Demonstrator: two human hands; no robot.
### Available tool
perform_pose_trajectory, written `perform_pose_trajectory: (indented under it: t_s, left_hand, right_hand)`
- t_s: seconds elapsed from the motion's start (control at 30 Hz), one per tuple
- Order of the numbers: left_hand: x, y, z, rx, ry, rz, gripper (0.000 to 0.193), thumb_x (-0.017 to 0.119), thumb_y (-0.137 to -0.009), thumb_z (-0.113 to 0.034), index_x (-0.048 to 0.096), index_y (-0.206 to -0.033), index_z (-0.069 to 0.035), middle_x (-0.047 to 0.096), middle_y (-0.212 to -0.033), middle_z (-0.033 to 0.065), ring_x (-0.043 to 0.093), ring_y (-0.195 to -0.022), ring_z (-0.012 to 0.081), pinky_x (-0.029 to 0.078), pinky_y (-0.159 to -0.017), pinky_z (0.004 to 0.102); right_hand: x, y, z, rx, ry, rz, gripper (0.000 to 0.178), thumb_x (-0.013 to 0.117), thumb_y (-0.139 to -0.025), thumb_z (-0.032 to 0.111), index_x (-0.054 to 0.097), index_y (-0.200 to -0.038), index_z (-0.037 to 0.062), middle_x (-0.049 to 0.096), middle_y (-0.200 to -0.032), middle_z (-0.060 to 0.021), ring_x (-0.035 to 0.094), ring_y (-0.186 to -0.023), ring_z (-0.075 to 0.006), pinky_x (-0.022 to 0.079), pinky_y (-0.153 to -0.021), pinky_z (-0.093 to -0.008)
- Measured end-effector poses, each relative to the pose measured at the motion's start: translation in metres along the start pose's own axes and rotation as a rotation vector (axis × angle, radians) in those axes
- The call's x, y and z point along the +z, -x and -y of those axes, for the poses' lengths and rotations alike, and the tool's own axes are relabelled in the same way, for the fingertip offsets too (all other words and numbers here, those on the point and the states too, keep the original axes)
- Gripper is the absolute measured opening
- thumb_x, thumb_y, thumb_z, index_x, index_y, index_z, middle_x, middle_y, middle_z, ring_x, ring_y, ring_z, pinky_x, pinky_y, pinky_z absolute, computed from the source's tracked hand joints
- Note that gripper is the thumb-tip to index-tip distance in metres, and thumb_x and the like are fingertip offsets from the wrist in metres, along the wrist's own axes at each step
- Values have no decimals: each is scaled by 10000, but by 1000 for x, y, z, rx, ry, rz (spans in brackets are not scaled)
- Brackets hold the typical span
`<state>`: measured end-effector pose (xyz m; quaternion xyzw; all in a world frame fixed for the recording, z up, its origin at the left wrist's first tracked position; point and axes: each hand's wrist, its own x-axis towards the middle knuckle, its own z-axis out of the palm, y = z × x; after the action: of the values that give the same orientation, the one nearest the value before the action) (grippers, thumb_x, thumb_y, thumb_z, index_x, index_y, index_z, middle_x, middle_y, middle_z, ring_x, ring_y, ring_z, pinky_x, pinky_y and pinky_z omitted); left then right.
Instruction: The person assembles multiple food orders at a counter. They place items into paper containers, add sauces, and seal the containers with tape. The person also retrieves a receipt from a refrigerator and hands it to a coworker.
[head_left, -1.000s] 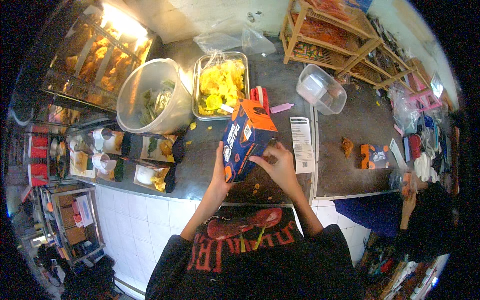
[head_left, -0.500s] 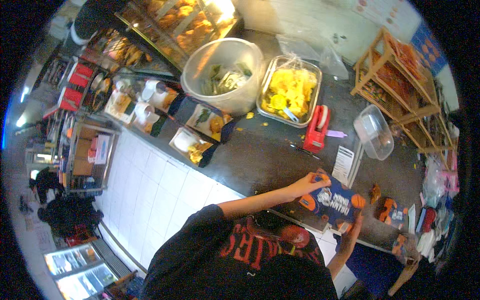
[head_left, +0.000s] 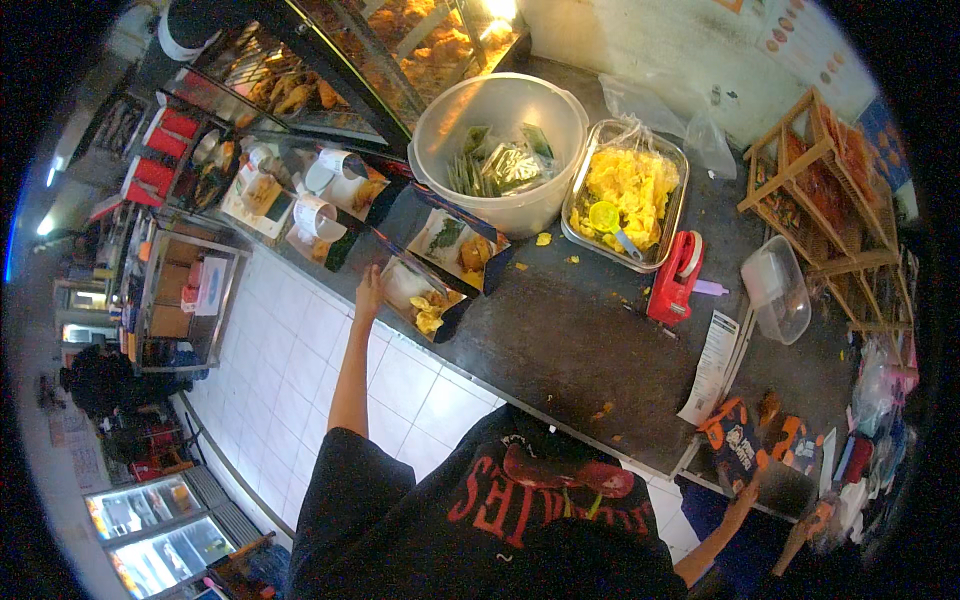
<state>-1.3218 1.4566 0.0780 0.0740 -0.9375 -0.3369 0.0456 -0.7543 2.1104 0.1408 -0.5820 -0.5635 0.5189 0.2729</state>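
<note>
My left hand (head_left: 369,292) reaches to the counter's front edge, its fingers drawn together at the left edge of an open food box (head_left: 447,322). White rice and yellow scrambled egg lie in that box. Behind it another open food box (head_left: 485,250) holds rice, a dark green item and a browned piece of food. At the right end of the counter, my right hand (head_left: 746,492) grips the lower edge of a flat blue-and-orange printed carton (head_left: 738,446). A similar printed piece (head_left: 794,440) lies right beside it.
A tall clear tub (head_left: 560,190) holds green packets. Beside it are a metal tray (head_left: 668,255) of yellow egg with a spoon, a red stapler-like tool (head_left: 674,280), a paper slip (head_left: 712,368) and a clear plastic container (head_left: 780,290). A wooden rack (head_left: 822,190) stands behind.
My left hand has let go of the carton and moved left to the food box. My right hand has carried the carton right and lowered it to the counter's right end. The view has shifted.
</note>
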Motion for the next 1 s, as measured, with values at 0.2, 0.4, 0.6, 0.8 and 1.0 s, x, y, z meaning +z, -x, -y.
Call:
perform_pose_trajectory:
  t_s: [0.2, 0.4, 0.6, 0.8, 1.0]
  left_hand:
    - [-2, 34, -20, 89, -6, 572, 471, 494, -887, -391, 587, -1113, 12, 572, -1153, 211, 561, -1074, 294, 444, -874, 349]
    - [50, 125, -136, 407, 343, 414, 710, 769, -679, -198, 381, -1239, 1, 521, -1113, 151, 515, -1071, 266, 391, -928, 368]
    - [83, 189, -188, 222, 643, 490, 720, 764, -638, -52, 352, -1229, -56, 539, -950, 90, 551, -963, 213, 428, -868, 321]
    - [76, 171, -163, 293, 623, 618, 580, 627, -730, 2, 362, -1244, -42, 571, -1073, 185, 574, -1028, 292, 420, -922, 361]
    - [84, 140, -153, 572, 420, 723, 301, 558, -815, -62, 467, -1101, -30, 583, -993, 196, 599, -933, 340, 464, -823, 382]
  right_hand:
    - [83, 26, 63, -682, 1102, -568, 635, 662, -767, 364, 447, -1249, 10, 486, -1182, -204, 456, -1088, -351, 369, -911, -426]
    - [313, 154, 39, -769, 483, 779, 778, 712, -696, 394, 392, -1279, -10, 410, -1272, -232, 363, -1199, -380, 287, -1020, -440]
    - [369, 189, 8, -341, -100, 496, 703, 747, -630, 40, 372, -1226, 44, 471, -1099, -107, 490, -1023, -225, 405, -897, -320]
    - [331, 138, 43, -445, -109, 680, 496, 560, -737, -44, 405, -1201, 40, 520, -1038, -126, 540, -978, -299, 407, -907, -334]
    - [329, 111, 52, -788, 537, 837, 397, 578, -731, 18, 489, -1116, 52, 552, -1009, -133, 518, -1012, -305, 383, -918, -386]
